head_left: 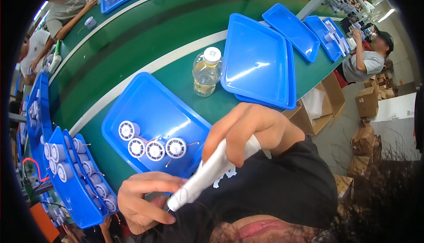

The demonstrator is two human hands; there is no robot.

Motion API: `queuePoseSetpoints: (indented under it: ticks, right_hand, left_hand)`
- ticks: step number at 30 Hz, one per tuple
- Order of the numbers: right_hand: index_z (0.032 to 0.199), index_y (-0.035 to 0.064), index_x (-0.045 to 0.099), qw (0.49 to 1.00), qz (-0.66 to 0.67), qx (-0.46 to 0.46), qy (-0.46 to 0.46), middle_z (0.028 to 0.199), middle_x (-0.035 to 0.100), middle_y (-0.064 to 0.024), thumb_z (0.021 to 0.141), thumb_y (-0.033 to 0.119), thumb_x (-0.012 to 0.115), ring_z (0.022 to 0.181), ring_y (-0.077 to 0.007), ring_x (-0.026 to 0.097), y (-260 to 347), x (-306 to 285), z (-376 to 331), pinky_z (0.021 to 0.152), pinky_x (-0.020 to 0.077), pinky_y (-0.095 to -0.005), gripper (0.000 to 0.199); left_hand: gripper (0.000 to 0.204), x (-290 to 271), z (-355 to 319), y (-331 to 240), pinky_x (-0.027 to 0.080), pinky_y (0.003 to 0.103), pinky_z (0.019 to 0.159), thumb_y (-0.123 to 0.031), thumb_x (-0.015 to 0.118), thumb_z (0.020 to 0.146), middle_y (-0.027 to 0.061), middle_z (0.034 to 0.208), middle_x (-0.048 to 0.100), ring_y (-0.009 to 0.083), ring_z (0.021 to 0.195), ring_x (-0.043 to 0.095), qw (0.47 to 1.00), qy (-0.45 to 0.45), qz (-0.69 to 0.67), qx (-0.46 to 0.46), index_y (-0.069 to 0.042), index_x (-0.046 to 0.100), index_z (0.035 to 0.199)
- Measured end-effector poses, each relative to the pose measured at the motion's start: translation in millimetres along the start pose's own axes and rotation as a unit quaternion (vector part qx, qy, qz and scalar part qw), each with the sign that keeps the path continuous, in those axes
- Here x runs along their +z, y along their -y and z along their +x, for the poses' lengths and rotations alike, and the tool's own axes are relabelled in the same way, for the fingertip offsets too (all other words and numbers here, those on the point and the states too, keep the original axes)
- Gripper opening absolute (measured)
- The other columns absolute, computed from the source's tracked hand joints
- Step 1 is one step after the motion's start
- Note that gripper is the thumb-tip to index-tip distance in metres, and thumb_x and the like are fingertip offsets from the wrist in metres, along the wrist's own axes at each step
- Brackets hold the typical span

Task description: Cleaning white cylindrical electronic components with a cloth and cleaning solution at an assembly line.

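Observation:
My right hand (258, 126) is closed round the wide end of a white, tapered plastic casing (204, 174), held slanting over the near edge of the bench. Its narrow end points down to the left, where the fingers of my left hand (140, 199) close about it. A short thin wire seems to show at that tip, close to my left thumb; blur keeps its detail from me. Just beyond my hands lies a blue tray (176, 110) with several small round fan units (154, 150), white-rimmed with spoked faces and thin wires.
A clear bottle (206, 73) with a white cap stands beside stacked blue trays (256, 62). At left, more blue trays (73, 199) hold several fan units. A green conveyor belt (176, 26) runs behind. Cardboard boxes (329, 104) sit right; co-workers are at the far left and right.

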State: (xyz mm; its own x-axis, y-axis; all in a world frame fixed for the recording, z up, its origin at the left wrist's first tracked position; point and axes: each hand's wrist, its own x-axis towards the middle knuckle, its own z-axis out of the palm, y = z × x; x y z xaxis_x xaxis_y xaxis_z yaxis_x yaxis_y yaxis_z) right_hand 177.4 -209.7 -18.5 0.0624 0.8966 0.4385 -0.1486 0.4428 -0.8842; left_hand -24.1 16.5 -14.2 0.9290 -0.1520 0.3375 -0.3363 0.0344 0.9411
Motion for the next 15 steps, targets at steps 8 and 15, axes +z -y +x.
queuePoseSetpoints:
  ticks: [8, 15]
  right_hand:
    - [0.100, 0.0018, 0.064, 0.976, -0.124, 0.060, 0.167, 0.104, 0.063, -0.0173, 0.080, -0.010, 0.049, 0.100, -0.0357, 0.061, -7.9, -9.1, 10.5, 0.079, 0.0515, -0.0368, 0.028]
    - [0.098, -0.0023, 0.064, 0.928, -0.369, -0.008, -0.050, 0.093, 0.065, -0.0215, 0.086, -0.001, 0.057, 0.087, -0.0353, 0.065, 39.7, -3.0, -2.9, 0.074, 0.0524, -0.0393, 0.015]
  left_hand:
    - [0.085, 18.8, 39.3, 37.1, 0.052, 0.032, 0.083, -0.013, 0.085, 0.069, 0.0157, 0.110, 0.069, 0.0250, 0.095, 0.069, 0.964, 0.079, -0.041, -0.250, -0.004, 0.039, 0.140]
    - [0.037, 22.9, 23.0, 54.5, 0.051, 0.028, 0.072, -0.007, 0.062, 0.092, 0.0084, 0.094, 0.069, 0.0130, 0.084, 0.065, 0.951, 0.014, -0.068, -0.301, 0.000, 0.054, 0.127]
